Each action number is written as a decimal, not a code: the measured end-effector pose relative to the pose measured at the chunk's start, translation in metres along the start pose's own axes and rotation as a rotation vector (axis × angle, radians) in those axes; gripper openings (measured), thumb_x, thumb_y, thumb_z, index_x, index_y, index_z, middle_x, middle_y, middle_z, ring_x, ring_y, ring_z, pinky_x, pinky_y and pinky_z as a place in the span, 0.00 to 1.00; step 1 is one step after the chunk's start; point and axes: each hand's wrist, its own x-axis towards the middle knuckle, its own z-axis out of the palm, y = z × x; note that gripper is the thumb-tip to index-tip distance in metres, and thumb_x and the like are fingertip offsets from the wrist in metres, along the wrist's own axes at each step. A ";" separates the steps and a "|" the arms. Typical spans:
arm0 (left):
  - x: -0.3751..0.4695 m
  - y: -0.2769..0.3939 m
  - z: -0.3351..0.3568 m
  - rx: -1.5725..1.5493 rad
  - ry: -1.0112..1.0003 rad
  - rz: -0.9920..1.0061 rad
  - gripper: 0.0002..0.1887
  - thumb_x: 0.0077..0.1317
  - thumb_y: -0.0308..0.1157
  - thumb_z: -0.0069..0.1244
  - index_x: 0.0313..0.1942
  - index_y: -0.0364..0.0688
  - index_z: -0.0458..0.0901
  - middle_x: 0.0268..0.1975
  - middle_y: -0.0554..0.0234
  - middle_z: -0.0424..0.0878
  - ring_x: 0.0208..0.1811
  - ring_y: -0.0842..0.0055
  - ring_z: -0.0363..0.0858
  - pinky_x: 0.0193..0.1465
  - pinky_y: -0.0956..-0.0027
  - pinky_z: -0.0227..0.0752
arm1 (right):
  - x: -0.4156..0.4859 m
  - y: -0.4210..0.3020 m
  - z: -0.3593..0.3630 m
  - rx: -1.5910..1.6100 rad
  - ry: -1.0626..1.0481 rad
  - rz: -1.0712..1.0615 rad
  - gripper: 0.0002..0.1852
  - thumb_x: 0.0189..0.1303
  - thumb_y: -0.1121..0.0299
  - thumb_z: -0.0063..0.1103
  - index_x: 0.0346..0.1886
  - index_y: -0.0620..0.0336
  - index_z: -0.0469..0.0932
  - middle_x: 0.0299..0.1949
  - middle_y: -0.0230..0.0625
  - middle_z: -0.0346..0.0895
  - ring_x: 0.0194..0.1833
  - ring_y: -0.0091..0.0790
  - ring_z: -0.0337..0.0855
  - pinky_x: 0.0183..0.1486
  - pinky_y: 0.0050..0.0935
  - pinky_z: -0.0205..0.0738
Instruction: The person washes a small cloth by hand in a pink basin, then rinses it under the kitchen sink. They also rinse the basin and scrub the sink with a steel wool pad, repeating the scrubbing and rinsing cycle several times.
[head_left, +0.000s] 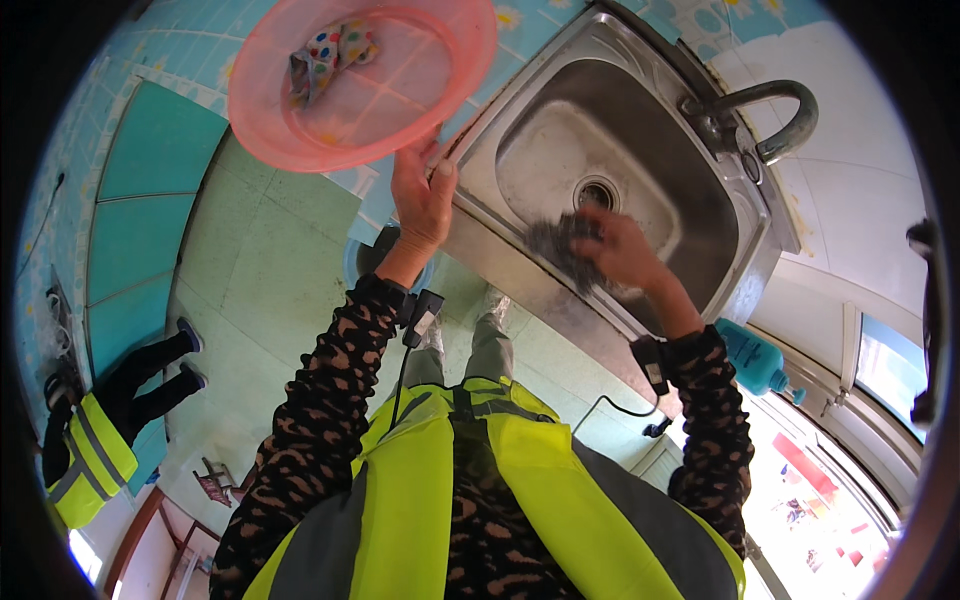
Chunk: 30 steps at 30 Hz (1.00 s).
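Observation:
My left hand (424, 187) is at the near rim of a translucent pink plastic basin (397, 90), beside the sink's left edge; its fingers are partly hidden at the rim. A colourful dotted cloth (322, 60) lies crumpled inside the basin. Over the near edge of the stainless steel sink (547, 142), my right hand (619, 247) grips a dark grey cloth (562, 244), blurred by motion. The sink's drain (596, 193) lies just beyond that hand.
A curved metal faucet (787, 90) stands at the sink's far right. A teal pump bottle (750, 360) is near the right corner. Below the counter, left, is a blue bucket (351, 262). Another person in a yellow vest (94, 457) is at the far left, near a small stool (216, 484).

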 end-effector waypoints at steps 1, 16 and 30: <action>-0.001 0.000 0.000 -0.003 0.003 -0.012 0.40 0.69 0.55 0.50 0.67 0.28 0.61 0.65 0.42 0.70 0.67 0.62 0.68 0.71 0.57 0.57 | 0.011 0.002 0.003 0.215 0.088 0.002 0.19 0.59 0.65 0.64 0.52 0.63 0.76 0.36 0.41 0.83 0.41 0.39 0.84 0.46 0.36 0.75; -0.009 -0.011 -0.006 -0.074 -0.043 -0.057 0.37 0.71 0.49 0.51 0.67 0.29 0.61 0.65 0.47 0.70 0.65 0.65 0.70 0.70 0.61 0.59 | 0.072 -0.021 0.082 0.238 0.249 -0.059 0.26 0.57 0.64 0.67 0.57 0.63 0.72 0.46 0.48 0.82 0.47 0.49 0.84 0.52 0.41 0.76; -0.005 -0.024 -0.001 -0.068 0.006 -0.024 0.30 0.74 0.45 0.45 0.67 0.32 0.63 0.65 0.52 0.72 0.65 0.66 0.71 0.70 0.59 0.60 | 0.084 0.000 0.048 -0.312 -0.011 -0.176 0.24 0.45 0.68 0.62 0.50 0.57 0.77 0.43 0.48 0.81 0.51 0.54 0.79 0.52 0.47 0.73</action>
